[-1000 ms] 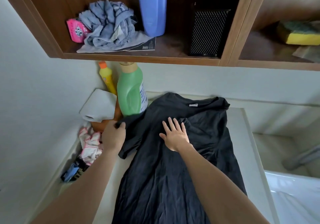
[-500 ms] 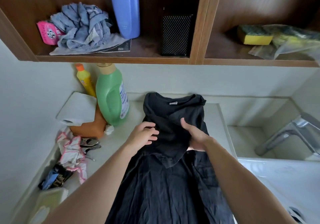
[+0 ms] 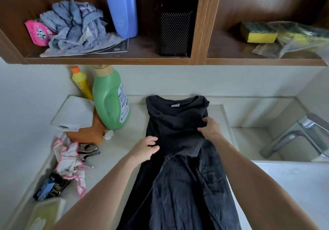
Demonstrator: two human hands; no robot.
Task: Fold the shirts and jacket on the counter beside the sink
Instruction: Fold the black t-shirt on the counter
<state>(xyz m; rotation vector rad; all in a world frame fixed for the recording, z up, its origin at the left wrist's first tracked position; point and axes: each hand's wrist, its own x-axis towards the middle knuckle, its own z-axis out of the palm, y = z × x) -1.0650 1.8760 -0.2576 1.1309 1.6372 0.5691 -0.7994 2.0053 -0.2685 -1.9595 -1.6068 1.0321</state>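
Half a second on, both hands had drifted apart across the dark shirt [image 3: 178, 158], the left sliding down toward its left edge and the right moving out to the right edge; a second before that, the left sleeve had been lying open toward the bottles and it was now folded in over the chest.

From the head camera, the shirt lay lengthwise on the pale counter [image 3: 124, 151] just left of the sink [image 3: 258, 140], collar at the back wall with a small white label showing inside the neck. It looked dark navy or black, soft and heavily creased in its lower half, which ran off the bottom of the picture. Both sides were turned inward, so the upper part formed a narrow panel, with one sleeve end lying across the middle as a slanted flap.

The left hand [image 3: 144, 149] rested at the shirt's left edge, fingers curled in and pinching the fabric. The right hand [image 3: 211, 129] sat at the right edge, fingers closed on a fold of cloth at the sleeve.

A green bottle [image 3: 110, 101] and a yellow bottle [image 3: 81, 82] stood against the wall well left of the collar, beside a paper roll [image 3: 74, 114]. A pink-edged cloth [image 3: 69, 160] lay crumpled nearer the counter's left rim. The faucet [image 3: 295, 133] stood over the sink at the right.
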